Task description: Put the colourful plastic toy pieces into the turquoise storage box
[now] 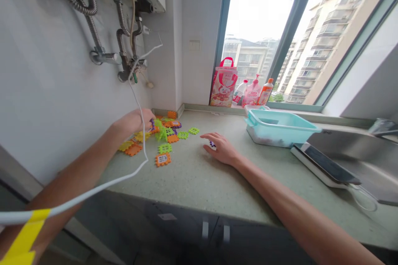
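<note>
At the near left, a white cable [124,177] wrapped with yellow tape [25,238] is seen crossing in front of the left arm. Beyond the dark cabinet doors [177,232], an orange piece [163,159] is laid flat on the countertop [183,182], with a green piece [164,148] just beyond it. The right hand [222,149] is lowered palm down, its thumb and fingers parted; a small purple piece [212,145] is partly covered by it. At the left, the left hand [133,122] is held at the heap of coloured pieces [169,123]; its fingertips are obscured, so whether anything is gripped cannot be told. Farther right, a dark phone [328,163] is seen between a turquoise basin [281,128] and the sink [363,161]. At the far window, a pink bag [224,87] is stood left of the bottles [252,93].
</note>
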The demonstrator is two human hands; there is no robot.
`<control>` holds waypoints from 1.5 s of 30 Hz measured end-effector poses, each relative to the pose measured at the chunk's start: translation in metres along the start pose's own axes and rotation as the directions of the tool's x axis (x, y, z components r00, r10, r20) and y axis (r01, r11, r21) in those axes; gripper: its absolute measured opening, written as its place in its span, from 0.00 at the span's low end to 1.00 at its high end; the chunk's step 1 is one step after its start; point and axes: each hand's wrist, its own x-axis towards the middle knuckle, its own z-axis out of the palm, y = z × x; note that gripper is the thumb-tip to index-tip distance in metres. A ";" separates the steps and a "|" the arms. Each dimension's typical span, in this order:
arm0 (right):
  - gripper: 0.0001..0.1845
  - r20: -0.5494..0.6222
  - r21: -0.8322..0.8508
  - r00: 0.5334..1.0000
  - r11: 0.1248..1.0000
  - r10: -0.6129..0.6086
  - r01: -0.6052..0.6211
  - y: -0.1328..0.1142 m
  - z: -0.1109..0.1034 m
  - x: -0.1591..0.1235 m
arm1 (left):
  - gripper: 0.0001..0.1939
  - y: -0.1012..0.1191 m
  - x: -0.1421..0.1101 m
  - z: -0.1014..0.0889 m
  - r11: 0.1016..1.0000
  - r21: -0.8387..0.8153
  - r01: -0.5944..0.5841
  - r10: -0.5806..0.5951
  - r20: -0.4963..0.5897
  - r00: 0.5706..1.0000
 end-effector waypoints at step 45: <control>0.10 -0.190 0.176 0.944 0.955 0.269 -0.237 -0.021 -0.010 0.006 | 0.26 -0.041 0.042 0.087 0.920 0.100 0.379 -0.385 0.051 0.922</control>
